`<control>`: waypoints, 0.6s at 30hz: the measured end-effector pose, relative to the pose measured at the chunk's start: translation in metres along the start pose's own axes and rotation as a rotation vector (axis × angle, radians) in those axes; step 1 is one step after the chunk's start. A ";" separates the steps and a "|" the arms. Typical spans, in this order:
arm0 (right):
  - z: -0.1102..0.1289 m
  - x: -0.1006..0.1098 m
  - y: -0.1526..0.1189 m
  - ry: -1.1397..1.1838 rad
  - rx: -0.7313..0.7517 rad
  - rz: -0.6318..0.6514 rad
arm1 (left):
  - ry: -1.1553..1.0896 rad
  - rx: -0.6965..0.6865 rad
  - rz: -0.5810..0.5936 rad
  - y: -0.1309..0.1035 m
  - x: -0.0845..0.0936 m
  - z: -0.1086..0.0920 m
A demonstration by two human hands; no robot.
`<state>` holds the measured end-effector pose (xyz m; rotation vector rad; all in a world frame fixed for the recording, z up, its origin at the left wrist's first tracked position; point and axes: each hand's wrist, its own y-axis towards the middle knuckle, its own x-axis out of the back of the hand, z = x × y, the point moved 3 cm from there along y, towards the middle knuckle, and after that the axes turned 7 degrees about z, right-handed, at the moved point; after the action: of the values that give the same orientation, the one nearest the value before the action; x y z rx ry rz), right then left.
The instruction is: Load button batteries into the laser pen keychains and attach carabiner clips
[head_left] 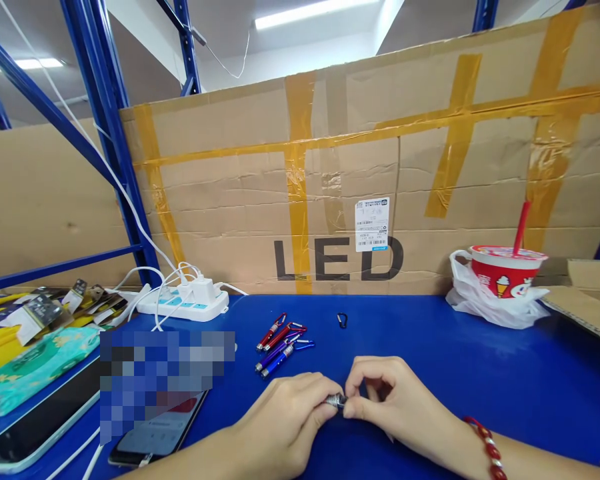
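My left hand (300,413) is closed around a small silver ridged metal piece (335,401), most of it hidden in the fingers. At its dark right end, the thumb and fingertips of my right hand (387,400) pinch together, and I cannot make out all they hold. Just beyond my left hand lie several slim pen-like metal key-ring lights with carabiner clips, among them a red one (271,331), a purple one (275,355) and a blue one (280,360). Behind my hands, a loose black carabiner (342,321) rests on the blue table (405,333).
On the left are a power strip (180,305) with white cables, a phone (155,433), a larger dark-screened device (40,417) and a teal packet (35,373). A red cup (503,270) in a plastic bag stands back right, beside an open carton (587,300). Cardboard (230,213) walls the back.
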<state>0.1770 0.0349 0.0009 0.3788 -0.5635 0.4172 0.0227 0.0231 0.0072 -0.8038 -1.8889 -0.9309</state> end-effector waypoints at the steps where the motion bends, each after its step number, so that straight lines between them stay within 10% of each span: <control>1: 0.000 0.000 0.000 0.001 0.000 -0.004 | 0.002 -0.002 -0.003 0.000 0.000 0.000; 18: -0.002 0.000 0.001 0.098 -0.064 0.020 | -0.036 -0.003 0.029 0.000 0.001 -0.001</control>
<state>0.1771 0.0369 -0.0010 0.2900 -0.4842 0.4341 0.0227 0.0223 0.0081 -0.8529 -1.9024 -0.9077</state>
